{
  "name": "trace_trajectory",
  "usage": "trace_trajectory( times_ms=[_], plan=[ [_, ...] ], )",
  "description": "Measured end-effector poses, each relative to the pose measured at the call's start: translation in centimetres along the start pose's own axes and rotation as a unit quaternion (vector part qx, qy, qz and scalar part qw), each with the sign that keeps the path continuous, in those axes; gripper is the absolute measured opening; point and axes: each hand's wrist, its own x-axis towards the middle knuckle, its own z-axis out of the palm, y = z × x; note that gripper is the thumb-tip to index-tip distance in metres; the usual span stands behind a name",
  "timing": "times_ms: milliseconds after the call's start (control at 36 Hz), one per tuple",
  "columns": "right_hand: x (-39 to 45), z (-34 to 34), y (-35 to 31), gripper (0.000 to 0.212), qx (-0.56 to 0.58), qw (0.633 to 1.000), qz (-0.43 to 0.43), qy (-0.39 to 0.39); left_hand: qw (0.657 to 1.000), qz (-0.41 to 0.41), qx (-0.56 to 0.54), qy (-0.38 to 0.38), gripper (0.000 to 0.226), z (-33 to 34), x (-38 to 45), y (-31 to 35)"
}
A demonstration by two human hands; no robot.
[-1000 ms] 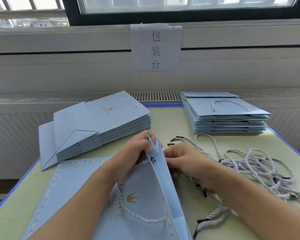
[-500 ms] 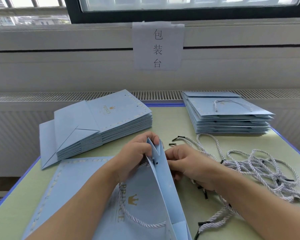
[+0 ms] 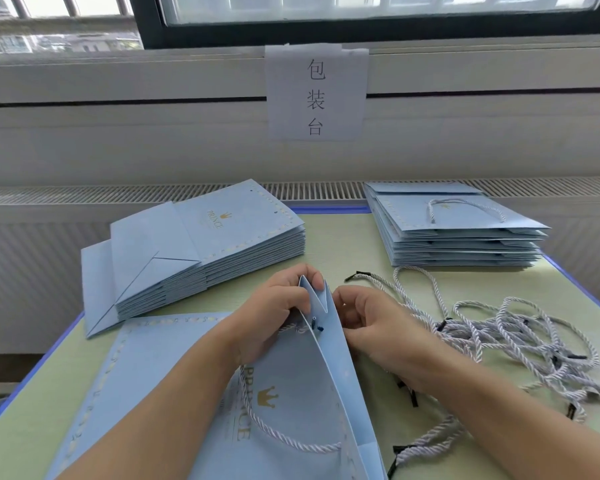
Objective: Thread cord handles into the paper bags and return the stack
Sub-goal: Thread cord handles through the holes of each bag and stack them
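Note:
A light blue paper bag (image 3: 302,396) with a gold crown print stands partly opened in front of me. My left hand (image 3: 274,306) grips its top edge at the folded gusset. A white twisted cord handle (image 3: 278,439) hangs in a loop on the bag's near face, and a dark cord tip (image 3: 319,328) pokes through a hole inside the top. My right hand (image 3: 368,317) is curled against the bag's outer right wall at the same height; what its fingers pinch is hidden behind the paper.
A stack of flat bags without handles (image 3: 201,244) lies at the back left. A stack of bags with cord handles (image 3: 454,230) sits at the back right. Several loose white cords (image 3: 520,337) sprawl on the green table (image 3: 340,244) to the right. Another flat bag (image 3: 153,351) lies under my left arm.
The dark cord tip has come further through the hole inside the bag's top. Both hands stay at the bag's top edge with little movement.

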Motion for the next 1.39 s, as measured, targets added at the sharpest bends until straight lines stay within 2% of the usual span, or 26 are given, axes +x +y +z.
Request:
trace_trajectory(
  times_ms=[83,222,306,361,417,472,528,694,861,944,1028,1167,1278,1333,1389],
  plan=[
    [0.1,0.3,0.0,0.020,-0.001,1.000,0.000,0.016,1.000,-0.001,0.003,-0.004,0.029,-0.1,0.0,0.0],
    [-0.2,-0.3,-0.7,0.011,0.143,0.988,0.054,0.029,1.000,-0.003,-0.009,-0.008,0.029,-0.2,-0.1,0.0],
    [-0.7,-0.3,-1.4,0.010,0.167,0.984,0.061,0.028,1.000,-0.003,0.004,0.011,0.028,-0.1,0.0,0.0],
    [-1.0,-0.2,-1.6,0.010,0.129,0.989,0.054,0.040,1.000,-0.002,0.016,0.022,0.027,0.0,0.1,-0.1],
    [-1.3,-0.1,-1.5,0.014,0.023,0.998,0.011,0.059,0.999,-0.001,0.025,0.030,0.025,0.1,0.0,-0.1],
    [-1.4,0.1,-1.1,0.015,-0.147,0.985,-0.055,0.070,0.999,0.002,0.032,0.037,0.024,0.1,-0.1,-0.1],
    [-1.3,0.2,-0.6,0.014,-0.244,0.964,-0.081,0.075,0.998,0.007,0.044,0.044,0.025,0.1,-0.1,-0.1],
    [-1.1,0.6,-1.1,0.034,-0.292,0.954,-0.055,0.051,0.996,0.018,0.066,0.052,0.030,0.1,0.0,-0.2],
    [-0.6,1.2,-1.1,0.024,-0.272,0.957,-0.050,0.088,0.996,0.015,0.078,0.046,0.025,-0.1,0.0,-0.3],
    [-0.5,1.0,-0.6,0.034,-0.165,0.981,-0.053,0.088,0.996,0.013,0.074,0.046,0.025,-0.1,-0.1,-0.2],
    [-0.6,0.5,-0.7,0.030,-0.050,0.996,-0.049,0.057,0.997,0.010,0.065,0.049,0.027,-0.1,-0.1,-0.2],
    [-0.7,0.1,-1.2,0.023,-0.096,0.991,-0.075,0.049,0.997,0.001,0.060,0.045,0.027,-0.1,0.0,-0.1],
    [-1.1,-0.7,-1.7,0.020,-0.013,1.000,-0.002,0.017,0.997,0.000,0.059,0.047,0.027,-0.2,-0.1,0.0],
    [-1.2,-1.3,-1.9,0.030,0.025,0.999,0.029,-0.002,0.997,0.001,0.063,0.047,0.026,-0.2,-0.2,0.1],
    [-1.4,-2.2,-2.2,0.037,0.017,0.998,0.057,-0.026,0.997,-0.002,0.060,0.046,0.025,-0.1,-0.2,0.1]
  ],
)
